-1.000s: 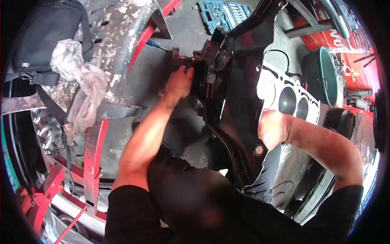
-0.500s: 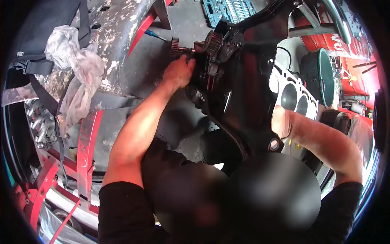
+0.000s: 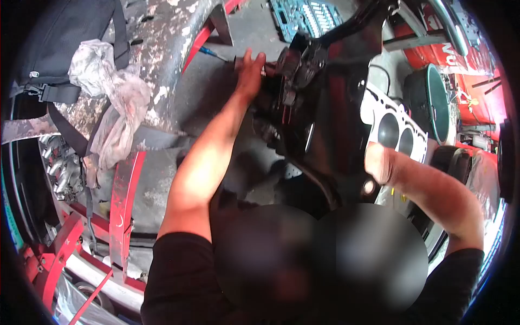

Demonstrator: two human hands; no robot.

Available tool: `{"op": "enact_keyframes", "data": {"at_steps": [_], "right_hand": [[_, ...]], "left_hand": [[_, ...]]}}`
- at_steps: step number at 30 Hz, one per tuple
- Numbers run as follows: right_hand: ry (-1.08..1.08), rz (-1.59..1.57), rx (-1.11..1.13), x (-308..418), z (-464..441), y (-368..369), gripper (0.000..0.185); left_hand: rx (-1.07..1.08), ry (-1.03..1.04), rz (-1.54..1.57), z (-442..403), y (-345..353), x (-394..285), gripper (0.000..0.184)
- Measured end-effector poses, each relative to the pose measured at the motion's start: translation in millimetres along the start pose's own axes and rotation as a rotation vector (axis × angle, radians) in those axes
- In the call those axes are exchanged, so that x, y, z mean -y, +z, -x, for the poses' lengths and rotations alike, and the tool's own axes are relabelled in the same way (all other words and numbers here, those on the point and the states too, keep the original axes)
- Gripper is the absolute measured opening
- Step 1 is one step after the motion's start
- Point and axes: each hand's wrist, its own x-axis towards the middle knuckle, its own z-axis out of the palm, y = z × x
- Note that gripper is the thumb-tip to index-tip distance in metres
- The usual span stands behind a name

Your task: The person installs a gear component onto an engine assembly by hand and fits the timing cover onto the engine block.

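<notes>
My left hand point(image 3: 250, 75) is raised at the left side of a large dark machine assembly point(image 3: 341, 103), its fingers curled around a short shaft. The toothed wheel on the shaft's end is mostly covered by the hand. A second toothed wheel point(image 3: 288, 60) sits close by on the assembly, in shadow. My right hand reaches behind the dark panel, so only the wrist point(image 3: 379, 163) shows and the fingers are hidden. Beyond that wrist stands a pale flat plate with large round holes point(image 3: 366, 108).
A blue-handled screwdriver point(image 3: 211, 52) lies on the floor near an open blue socket set point(image 3: 309, 19). Left stand a worn metal surface with a dirty rag point(image 3: 116, 92), a black bag point(image 3: 67, 40) and a red frame point(image 3: 125, 200). A dark green tub point(image 3: 430, 103) is at right.
My left hand has moved up over the toothed wheel, which showed uncovered before. The view has shifted slightly, and my right arm stays in place.
</notes>
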Motion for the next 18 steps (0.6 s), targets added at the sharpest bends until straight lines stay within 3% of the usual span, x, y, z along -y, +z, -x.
{"op": "enact_keyframes", "data": {"at_steps": [2,3,4,6,7,9,15,17,18], "right_hand": [[-0.024,0.024,-0.033,-4,-3,-1,0.018],[-0.024,0.0,-0.031,-2,-2,2,0.018],[-0.022,0.021,-0.028,-2,-2,3,0.019],[-0.005,0.048,-0.026,-4,-2,6,0.022],[0.017,0.041,-0.03,-1,2,7,0.022],[0.063,0.026,-0.039,1,6,8,0.022],[0.153,-0.032,-0.067,3,19,22,0.025],[0.191,-0.077,-0.093,0,24,28,0.025],[0.232,-0.13,-0.114,1,29,31,0.026]], "left_hand": [[0.109,0.011,-0.084,-19,-13,5,0.084],[0.156,-0.01,0.234,-26,-22,6,0.087],[0.647,0.083,0.571,-32,-69,8,0.08],[0.469,-0.255,0.742,-8,-56,-30,0.087],[0.463,-0.262,0.744,-5,-24,-19,0.087],[-0.164,0.06,-0.067,2,2,-2,0.078],[0.001,-0.041,-0.047,19,-14,-10,0.075],[0.262,-0.355,-0.772,40,-31,-48,0.067],[0.274,-0.368,-0.776,46,-30,-49,0.067]]}}
